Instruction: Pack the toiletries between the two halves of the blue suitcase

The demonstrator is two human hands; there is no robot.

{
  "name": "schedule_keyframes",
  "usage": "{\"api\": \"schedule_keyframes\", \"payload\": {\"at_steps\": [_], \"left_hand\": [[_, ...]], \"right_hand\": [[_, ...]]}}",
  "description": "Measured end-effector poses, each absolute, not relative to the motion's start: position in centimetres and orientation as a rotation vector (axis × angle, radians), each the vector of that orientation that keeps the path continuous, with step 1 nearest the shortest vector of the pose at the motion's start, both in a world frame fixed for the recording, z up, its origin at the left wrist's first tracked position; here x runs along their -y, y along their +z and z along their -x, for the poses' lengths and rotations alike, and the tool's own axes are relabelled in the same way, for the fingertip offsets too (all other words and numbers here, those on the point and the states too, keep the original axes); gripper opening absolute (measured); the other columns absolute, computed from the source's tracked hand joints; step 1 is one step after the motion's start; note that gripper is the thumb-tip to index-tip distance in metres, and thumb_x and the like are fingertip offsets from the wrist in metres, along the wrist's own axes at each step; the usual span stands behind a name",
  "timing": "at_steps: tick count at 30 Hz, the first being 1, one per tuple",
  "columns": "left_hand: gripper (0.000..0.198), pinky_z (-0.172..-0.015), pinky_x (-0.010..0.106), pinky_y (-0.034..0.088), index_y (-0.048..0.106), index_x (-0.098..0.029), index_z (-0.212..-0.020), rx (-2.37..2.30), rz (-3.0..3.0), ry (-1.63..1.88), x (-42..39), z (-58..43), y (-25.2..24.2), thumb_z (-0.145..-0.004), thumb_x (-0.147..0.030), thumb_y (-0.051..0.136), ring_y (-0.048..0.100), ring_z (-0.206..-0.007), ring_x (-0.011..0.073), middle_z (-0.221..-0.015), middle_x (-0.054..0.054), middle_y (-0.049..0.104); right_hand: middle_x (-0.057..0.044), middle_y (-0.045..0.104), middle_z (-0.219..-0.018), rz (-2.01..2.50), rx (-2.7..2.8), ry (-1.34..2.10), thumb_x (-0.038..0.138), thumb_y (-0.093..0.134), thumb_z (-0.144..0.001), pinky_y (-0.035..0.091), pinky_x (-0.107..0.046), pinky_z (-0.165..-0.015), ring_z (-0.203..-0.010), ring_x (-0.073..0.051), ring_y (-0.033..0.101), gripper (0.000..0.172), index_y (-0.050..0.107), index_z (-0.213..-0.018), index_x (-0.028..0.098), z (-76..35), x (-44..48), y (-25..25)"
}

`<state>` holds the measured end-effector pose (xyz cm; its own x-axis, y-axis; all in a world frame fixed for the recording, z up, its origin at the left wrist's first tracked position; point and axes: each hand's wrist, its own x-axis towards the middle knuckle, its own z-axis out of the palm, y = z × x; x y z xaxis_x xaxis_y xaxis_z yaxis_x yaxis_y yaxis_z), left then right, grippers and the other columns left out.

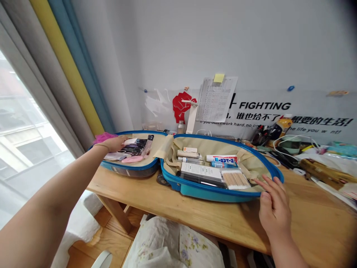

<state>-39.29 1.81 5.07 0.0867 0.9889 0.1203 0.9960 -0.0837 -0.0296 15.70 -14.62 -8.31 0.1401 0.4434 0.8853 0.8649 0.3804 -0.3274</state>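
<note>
Open blue suitcase (212, 195) lies on wooden desk (295, 223), 12 o'clock. Left hand (111, 144) rests flat on its left shell, fingers together; right hand (275, 208) spread, fingertips (263, 181) at rim, 4 o'clock.

You can read "FIGHTING" on the wall poster (264, 105), with "谁也给不了" and "the life you w nt!" below it.
</note>
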Motion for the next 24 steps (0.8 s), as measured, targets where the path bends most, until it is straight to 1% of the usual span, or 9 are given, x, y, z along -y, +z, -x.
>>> {"api": "schedule_keyframes", "payload": {"at_steps": [3,5,6,8,11,14,18,21,24], "left_hand": [[0.049,-0.105,0.034,0.043,0.049,-0.011,-0.141,1.855,2.427,-0.144,-1.9,34.4,7.2,-0.095,-0.028,0.044,0.058,-0.121,0.0260,-0.138,0.013,0.060],[0.051,-0.110,0.032,0.039,0.043,-0.018,-0.147,1.693,2.563,-0.160,-1.9,30.2,7.9,-0.098,-0.032,0.040,0.053,-0.128,0.0246,-0.147,0.010,0.053],[0.050,-0.110,0.030,0.039,0.044,-0.022,-0.147,1.610,2.630,-0.151,-1.8,28.0,8.1,-0.098,-0.034,0.040,0.052,-0.130,0.0235,-0.148,0.007,0.052],[0.048,-0.108,0.031,0.041,0.045,-0.023,-0.145,1.411,2.764,-0.049,-1.7,23.8,7.8,-0.099,-0.035,0.039,0.055,-0.127,0.0240,-0.146,0.008,0.053],[0.043,-0.103,0.030,0.045,0.050,-0.025,-0.138,1.297,2.835,0.068,-2.0,18.8,6.7,-0.097,-0.033,0.046,0.060,-0.120,0.0219,-0.139,0.005,0.060],[0.039,-0.102,0.031,0.046,0.053,-0.025,-0.133,1.336,2.801,0.126,-3.3,15.8,5.4,-0.093,-0.030,0.053,0.059,-0.122,0.0226,-0.137,0.006,0.061],[0.038,-0.100,0.039,0.049,0.058,-0.021,-0.128,1.463,2.729,0.197,-5.3,14.1,3.9,-0.090,-0.028,0.062,0.061,-0.119,0.0265,-0.132,0.011,0.063],[0.037,-0.099,0.047,0.051,0.059,-0.017,-0.127,1.511,2.730,0.224,-6.0,13.7,3.2,-0.095,-0.035,0.060,0.061,-0.115,0.0253,-0.130,0.012,0.062],[0.035,-0.094,0.046,0.053,0.060,-0.017,-0.125,1.519,2.757,0.243,-6.1,13.7,2.7,-0.096,-0.038,0.059,0.062,-0.110,0.0228,-0.127,0.010,0.061]], "right_hand": [[-0.012,0.066,-0.124,1.240,1.483,-0.456,0.039,0.038,-0.099,0.039,-0.056,-0.111,-0.136,-0.029,0.048,0.036,0.067,-0.109,0.021,-15.7,14.5,-8.3],[-0.012,0.066,-0.124,1.234,1.476,-0.449,0.040,0.038,-0.099,0.038,-0.056,-0.111,-0.136,-0.029,0.048,0.036,0.068,-0.108,0.021,-15.7,14.5,-8.3],[-0.012,0.066,-0.124,1.230,1.474,-0.441,0.039,0.038,-0.099,0.038,-0.056,-0.112,-0.136,-0.029,0.048,0.036,0.068,-0.108,0.021,-15.6,14.6,-8.3],[-0.012,0.066,-0.124,1.220,1.471,-0.422,0.039,0.038,-0.099,0.037,-0.056,-0.112,-0.137,-0.030,0.047,0.036,0.067,-0.108,0.020,-15.5,14.6,-8.2],[-0.013,0.065,-0.125,1.213,1.475,-0.397,0.038,0.039,-0.099,0.036,-0.057,-0.112,-0.137,-0.030,0.046,0.036,0.067,-0.108,0.019,-15.4,14.7,-8.2],[-0.013,0.066,-0.124,1.216,1.462,-0.389,0.040,0.039,-0.099,0.036,-0.057,-0.112,-0.136,-0.030,0.047,0.037,0.067,-0.108,0.020,-15.4,14.8,-8.1],[-0.013,0.066,-0.124,1.207,1.452,-0.396,0.041,0.040,-0.099,0.036,-0.058,-0.111,-0.136,-0.031,0.047,0.037,0.068,-0.108,0.020,-15.4,14.8,-8.2],[-0.014,0.065,-0.126,1.208,1.468,-0.400,0.039,0.039,-0.099,0.036,-0.058,-0.111,-0.136,-0.031,0.047,0.036,0.068,-0.109,0.019,-15.5,14.7,-8.2],[-0.014,0.065,-0.127,1.221,1.477,-0.397,0.040,0.039,-0.099,0.037,-0.057,-0.111,-0.137,-0.030,0.046,0.037,0.067,-0.109,0.019,-15.6,14.7,-8.3]]}}
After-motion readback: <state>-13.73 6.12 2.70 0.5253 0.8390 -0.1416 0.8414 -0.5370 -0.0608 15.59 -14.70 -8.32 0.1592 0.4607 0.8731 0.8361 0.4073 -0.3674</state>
